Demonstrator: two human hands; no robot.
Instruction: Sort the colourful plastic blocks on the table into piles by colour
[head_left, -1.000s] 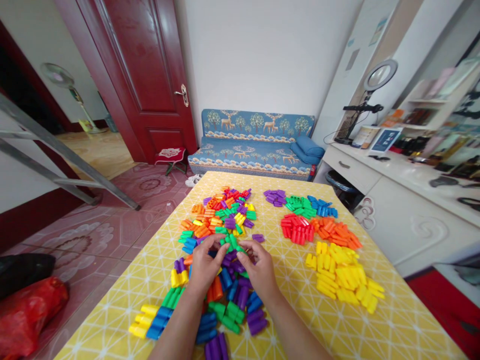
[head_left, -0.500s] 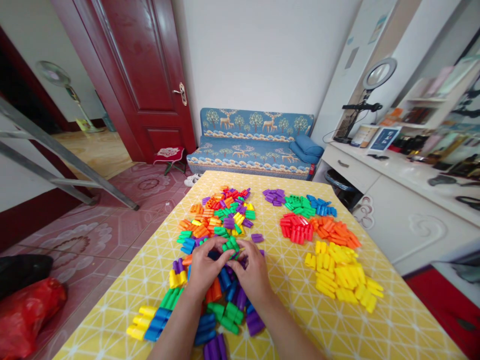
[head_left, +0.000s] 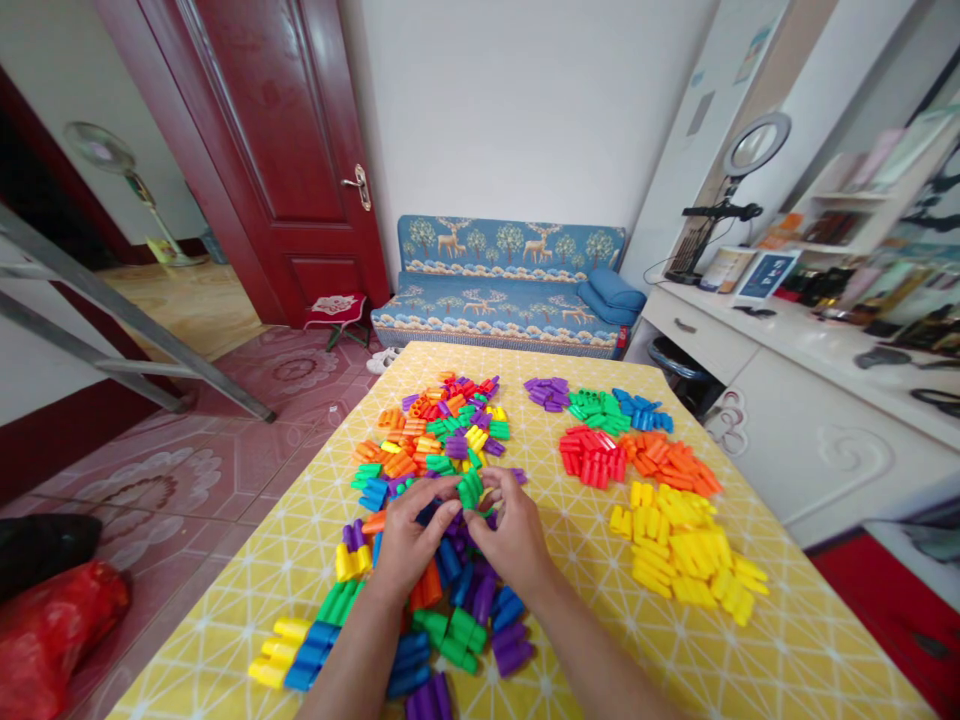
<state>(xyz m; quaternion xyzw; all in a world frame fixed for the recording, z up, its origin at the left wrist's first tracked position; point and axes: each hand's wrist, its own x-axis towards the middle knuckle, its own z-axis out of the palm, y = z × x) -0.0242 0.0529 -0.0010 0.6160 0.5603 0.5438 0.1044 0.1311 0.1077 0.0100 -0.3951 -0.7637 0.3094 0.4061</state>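
Both my hands meet over a mixed heap of coloured plastic blocks (head_left: 442,440) on a yellow patterned tablecloth (head_left: 570,630). My left hand (head_left: 409,540) and my right hand (head_left: 514,535) each pinch a small cluster of green blocks (head_left: 471,489) held between the fingertips, just above the heap. More joined blocks in blue, purple, green and yellow (head_left: 450,630) lie under my wrists.
To the right lie sorted piles: purple (head_left: 547,392), green (head_left: 596,408), blue (head_left: 643,412), red (head_left: 592,457), orange (head_left: 671,462) and yellow (head_left: 686,550). Beyond the table stand a blue sofa (head_left: 510,290), a red door (head_left: 292,150), a white desk (head_left: 795,400) and a metal ladder (head_left: 112,330).
The green blocks have risen slightly and turned between my fingertips. My hands have drawn closer together around them. The view has shifted a little.
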